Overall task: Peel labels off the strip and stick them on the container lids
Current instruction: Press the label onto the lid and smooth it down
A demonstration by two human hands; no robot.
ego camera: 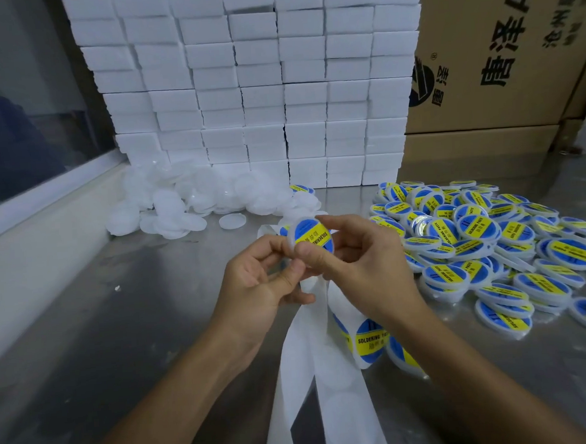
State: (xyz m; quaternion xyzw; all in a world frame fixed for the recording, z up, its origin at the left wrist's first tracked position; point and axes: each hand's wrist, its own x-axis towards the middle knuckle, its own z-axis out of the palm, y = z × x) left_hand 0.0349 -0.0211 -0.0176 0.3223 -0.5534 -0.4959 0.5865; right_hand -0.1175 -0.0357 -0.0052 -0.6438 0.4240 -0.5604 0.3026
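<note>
Both hands work above the table (137, 334): the left hand (254, 279) and the right hand (359, 262) have their fingers curled round one container lid (311, 236), held tilted toward the camera with a blue-and-yellow label (312, 235) already on its face. The right thumb lies against the lid's lower edge; whether it is pressing the label edge down cannot be told. The backing strip (303, 358) hangs from beneath the hands and trails across the table toward the viewer, with unpeeled labels (369, 339) showing just right of it. Unlabelled white lids (181, 208) lie heaped to the left; labelled lids (475, 245) are piled to the right, well apart from the blank heap. Probable faults from this point: an edge left unpressed may lift or trap a bubble; a label that sits off-centre would be hard to correct once adhesion sets. The loose strip could be dragged by a forearm, folding exposed labels onto themselves or onto the table. A careless release could drop the lid into the wrong pile, mixing finished and blank stock. The stacked white foam blocks (259, 86) behind are not involved.
</note>
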